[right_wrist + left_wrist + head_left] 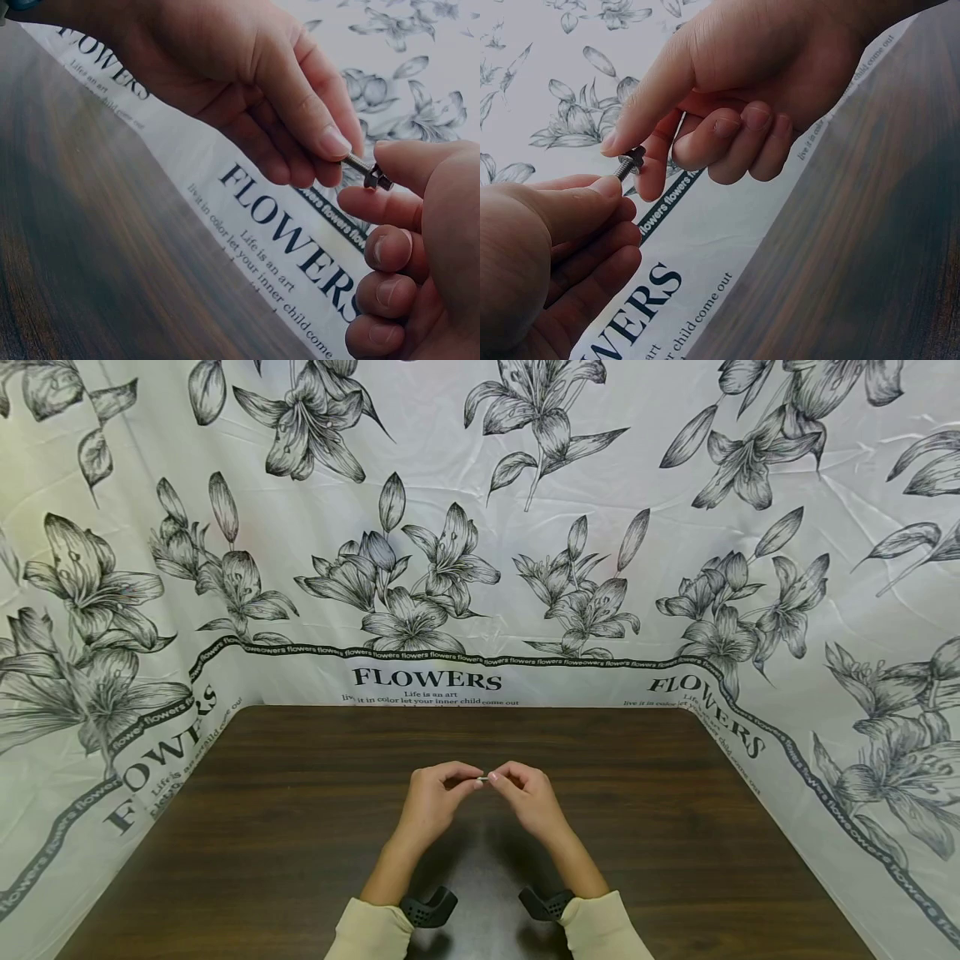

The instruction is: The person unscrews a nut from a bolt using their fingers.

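Observation:
A small metal bolt spans the gap between the fingertips of both hands, held above the table. My left hand pinches the threaded shank between thumb and forefinger. At the bolt's other end sits a wider metal piece; whether it is a nut or the bolt's head I cannot tell. My right hand has its thumb and forefinger on either side of that end, the other fingers curled in, as the left wrist view also shows around the bolt.
Beneath the hands is a dark brown wooden table. A white cloth with printed flowers and lettering hangs behind it and along both sides. Each wrist wears a black strap-on device, the left one and the right one.

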